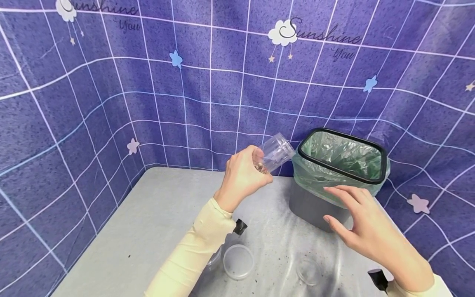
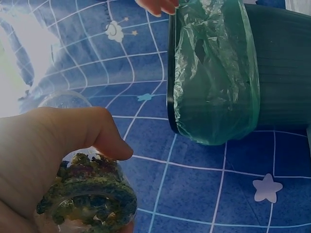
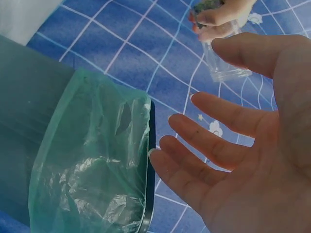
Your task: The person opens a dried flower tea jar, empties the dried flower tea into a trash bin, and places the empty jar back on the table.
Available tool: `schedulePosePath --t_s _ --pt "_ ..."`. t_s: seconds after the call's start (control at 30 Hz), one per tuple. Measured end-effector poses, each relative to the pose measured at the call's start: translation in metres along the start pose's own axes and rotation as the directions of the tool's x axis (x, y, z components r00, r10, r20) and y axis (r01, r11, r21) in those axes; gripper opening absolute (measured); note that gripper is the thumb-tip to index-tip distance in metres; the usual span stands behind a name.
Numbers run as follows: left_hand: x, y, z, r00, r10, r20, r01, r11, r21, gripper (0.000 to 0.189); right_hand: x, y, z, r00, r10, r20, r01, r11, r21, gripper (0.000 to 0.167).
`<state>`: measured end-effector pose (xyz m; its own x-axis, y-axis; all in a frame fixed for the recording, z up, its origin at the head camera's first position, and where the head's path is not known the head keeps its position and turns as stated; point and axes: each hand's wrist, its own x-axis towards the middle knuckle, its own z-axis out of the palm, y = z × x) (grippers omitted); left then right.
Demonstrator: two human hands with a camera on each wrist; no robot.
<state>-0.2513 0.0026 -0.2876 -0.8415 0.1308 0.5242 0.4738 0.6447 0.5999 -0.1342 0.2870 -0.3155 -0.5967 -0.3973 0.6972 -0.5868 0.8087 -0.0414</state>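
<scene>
My left hand grips a clear plastic jar round its lower part. The jar is tilted, its mouth pointing up and right toward the bin. Dried, mixed brown-green bits lie at its bottom, seen close in the left wrist view. My right hand holds nothing; its fingers are spread and gently bent in front of the bin's near side. The grey bin has a black rim and is lined with a green plastic bag folded over its outside.
On the grey table lie a round translucent lid and a clear round piece. Another clear container is partly hidden behind my left sleeve. Small dark crumbs dot the table's front. A purple gridded curtain hangs behind.
</scene>
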Motion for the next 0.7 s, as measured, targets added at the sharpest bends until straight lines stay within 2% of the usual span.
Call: schedulePosePath --t_s 0.5,0.7 --pt "0.012 0.001 0.011 1.0 0.018 0.004 -0.018 1.0 0.007 0.05 0.01 0.011 -0.007 0.998 0.031 -0.05 -0.03 1.0 0.006 0.063" --pt "0.017 0.002 0.011 1.0 0.029 -0.005 -0.029 0.999 0.028 0.05 0.016 0.02 -0.008 0.996 0.027 -0.089 -0.027 1.0 0.003 0.058"
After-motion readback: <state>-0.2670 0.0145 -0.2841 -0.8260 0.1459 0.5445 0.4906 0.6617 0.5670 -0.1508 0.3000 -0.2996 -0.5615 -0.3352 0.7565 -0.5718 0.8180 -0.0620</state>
